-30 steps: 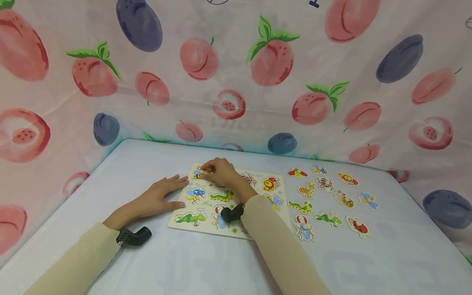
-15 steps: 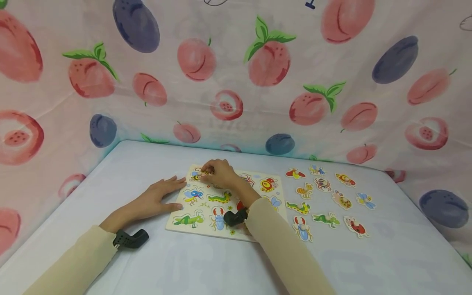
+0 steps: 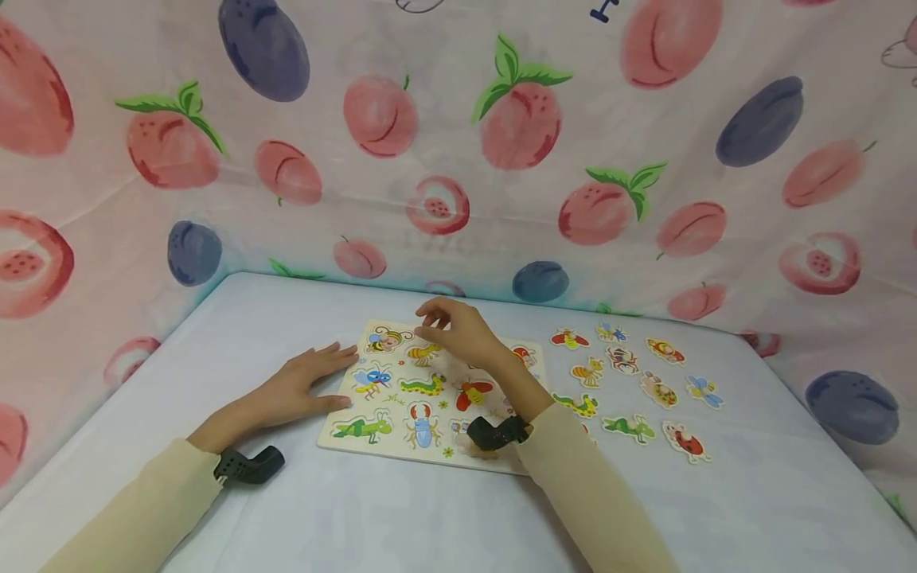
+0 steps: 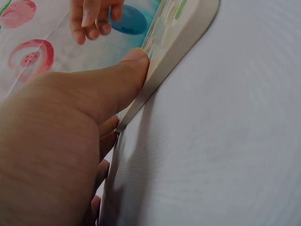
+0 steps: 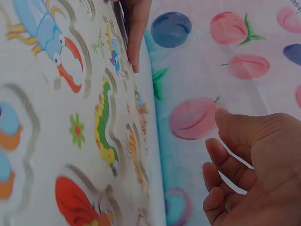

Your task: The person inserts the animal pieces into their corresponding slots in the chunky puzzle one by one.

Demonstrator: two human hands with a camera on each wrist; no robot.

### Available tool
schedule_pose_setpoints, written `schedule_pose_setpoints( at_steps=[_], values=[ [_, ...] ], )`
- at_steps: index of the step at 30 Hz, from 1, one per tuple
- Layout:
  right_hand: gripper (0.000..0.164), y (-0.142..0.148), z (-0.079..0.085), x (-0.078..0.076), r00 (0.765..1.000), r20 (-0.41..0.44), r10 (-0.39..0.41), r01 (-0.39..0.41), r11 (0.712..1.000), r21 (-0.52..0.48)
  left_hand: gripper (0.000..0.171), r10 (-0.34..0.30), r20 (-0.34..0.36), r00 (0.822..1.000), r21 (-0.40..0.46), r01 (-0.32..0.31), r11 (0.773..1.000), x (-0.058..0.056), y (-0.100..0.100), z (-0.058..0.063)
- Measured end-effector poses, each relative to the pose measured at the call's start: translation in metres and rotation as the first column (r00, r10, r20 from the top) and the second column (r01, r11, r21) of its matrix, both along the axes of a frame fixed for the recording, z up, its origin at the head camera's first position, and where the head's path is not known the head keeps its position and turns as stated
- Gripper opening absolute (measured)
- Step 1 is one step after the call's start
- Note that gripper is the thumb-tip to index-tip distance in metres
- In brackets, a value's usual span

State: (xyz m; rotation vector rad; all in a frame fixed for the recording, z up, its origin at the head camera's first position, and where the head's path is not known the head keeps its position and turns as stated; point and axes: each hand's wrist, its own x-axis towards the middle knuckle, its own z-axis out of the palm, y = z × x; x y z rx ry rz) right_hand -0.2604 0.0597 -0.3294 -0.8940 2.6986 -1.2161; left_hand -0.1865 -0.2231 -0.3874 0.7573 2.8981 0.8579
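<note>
A wooden insect puzzle board (image 3: 390,450) lies on the table, printed with a stag beetle, a caterpillar and other insects in cut recesses. At its far left corner a bee piece (image 3: 385,340) with a small knob sits in the board. My left hand (image 3: 304,386) rests at the board's left edge, fingers extended; in the left wrist view the thumb (image 4: 115,80) touches the board's edge. Above the board's far side hovers my right hand (image 3: 462,330), fingers loosely bent, holding nothing. In the right wrist view this hand (image 5: 263,160) is apart from the board.
Right of the board lie several loose insect pieces, among them a grasshopper (image 3: 630,428), a ladybird (image 3: 686,442), a spider (image 3: 622,360) and a dragonfly (image 3: 705,391). My right forearm hides part of the board and one piece. A fruit-print cloth (image 3: 444,239) hangs behind.
My right hand has let go of the bee piece, leaving it in the board's corner, and has risen and moved right. The left hand stays at the board's edge.
</note>
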Motion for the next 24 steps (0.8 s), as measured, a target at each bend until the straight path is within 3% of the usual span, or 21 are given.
schedule_pose_setpoints(
  at_steps=[9, 19, 24],
  values=[
    [0.028, 0.028, 0.01, 0.015, 0.993, -0.104, -0.054, 0.054, 0.999, 0.001, 0.074, -0.009, -0.01, 1.0, 0.008, 0.01, 1.0, 0.001, -0.003, 0.0],
    [0.025, 0.069, 0.006, 0.022, 0.992, -0.105, -0.066, 0.056, 0.994, -0.093, 0.074, -0.023, -0.02, 1.0, 0.01, 0.023, 1.0, 0.001, -0.004, -0.001],
    [0.024, 0.092, 0.006, 0.027, 0.995, -0.06, -0.081, 0.073, 0.989, -0.126, 0.074, -0.028, -0.03, 0.999, 0.012, 0.029, 1.0, 0.002, -0.004, -0.001]
  ],
)
